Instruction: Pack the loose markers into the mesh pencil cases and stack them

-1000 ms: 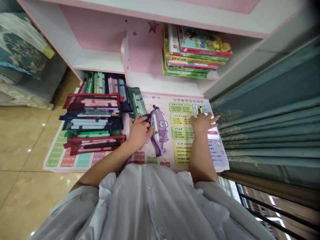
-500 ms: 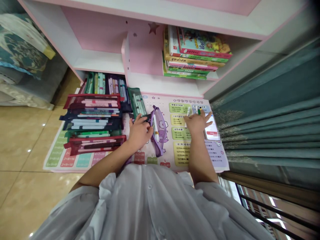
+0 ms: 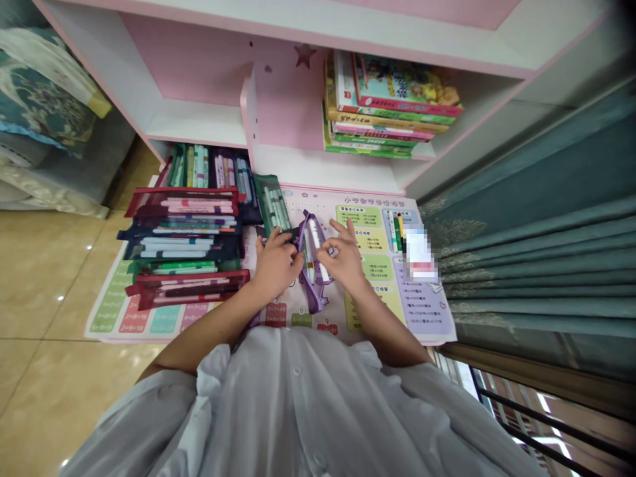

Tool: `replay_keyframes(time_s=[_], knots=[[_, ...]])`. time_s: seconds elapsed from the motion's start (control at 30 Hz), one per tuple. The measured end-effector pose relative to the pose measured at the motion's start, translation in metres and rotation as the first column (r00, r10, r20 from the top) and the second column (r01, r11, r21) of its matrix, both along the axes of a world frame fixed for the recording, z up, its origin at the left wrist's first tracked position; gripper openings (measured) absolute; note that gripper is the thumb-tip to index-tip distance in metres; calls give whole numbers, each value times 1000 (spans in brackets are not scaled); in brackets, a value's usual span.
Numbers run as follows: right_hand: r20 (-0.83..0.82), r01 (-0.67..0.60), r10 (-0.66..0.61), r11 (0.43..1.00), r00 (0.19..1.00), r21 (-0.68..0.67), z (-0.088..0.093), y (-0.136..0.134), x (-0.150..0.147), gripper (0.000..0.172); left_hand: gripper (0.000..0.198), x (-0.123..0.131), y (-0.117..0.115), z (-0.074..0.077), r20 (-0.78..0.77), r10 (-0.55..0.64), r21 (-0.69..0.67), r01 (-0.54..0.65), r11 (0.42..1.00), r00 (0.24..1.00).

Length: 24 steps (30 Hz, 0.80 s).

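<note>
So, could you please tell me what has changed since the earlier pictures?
The right hand has moved left from the right of the wall chart to the purple pencil pouch, and a white marker now lies in the pouch's opening beside another. The left hand stays at the pouch's edge; the stacked pen cases and shelved books are unchanged.

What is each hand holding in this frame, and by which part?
The right hand appears to pinch a white marker pen by its barrel, between thumb and forefinger. The left hand holds the near side edge of a purple mesh pouch.
</note>
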State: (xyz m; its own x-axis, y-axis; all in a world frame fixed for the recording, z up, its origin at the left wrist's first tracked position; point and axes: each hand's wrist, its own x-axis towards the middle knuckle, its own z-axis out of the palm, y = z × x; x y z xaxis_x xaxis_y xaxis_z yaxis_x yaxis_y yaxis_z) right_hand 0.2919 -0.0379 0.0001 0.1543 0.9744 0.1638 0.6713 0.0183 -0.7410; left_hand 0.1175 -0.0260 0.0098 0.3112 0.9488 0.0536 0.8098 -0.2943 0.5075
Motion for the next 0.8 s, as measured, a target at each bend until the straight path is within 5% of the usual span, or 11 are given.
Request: replay_keyframes(time_s=[0.33, 0.53, 0.7, 0.8], knots=[[137, 3, 23, 982, 990, -189, -6, 3, -15, 22, 22, -1, 0, -5, -3, 1, 23, -1, 1000, 1000], [118, 3, 18, 984, 993, -175, -7, 3, -12, 21, 22, 0, 0, -4, 1, -1, 19, 1, 1000, 1000], [97, 147, -150, 988, 984, 38, -2, 13, 20, 17, 22, 0, 1, -2, 8, 10, -6, -10, 1000, 1000], [156, 346, -359, 933, 920, 103, 0, 22, 59, 13, 22, -1, 1, -3, 19, 8, -4, -8, 1000, 1000]])
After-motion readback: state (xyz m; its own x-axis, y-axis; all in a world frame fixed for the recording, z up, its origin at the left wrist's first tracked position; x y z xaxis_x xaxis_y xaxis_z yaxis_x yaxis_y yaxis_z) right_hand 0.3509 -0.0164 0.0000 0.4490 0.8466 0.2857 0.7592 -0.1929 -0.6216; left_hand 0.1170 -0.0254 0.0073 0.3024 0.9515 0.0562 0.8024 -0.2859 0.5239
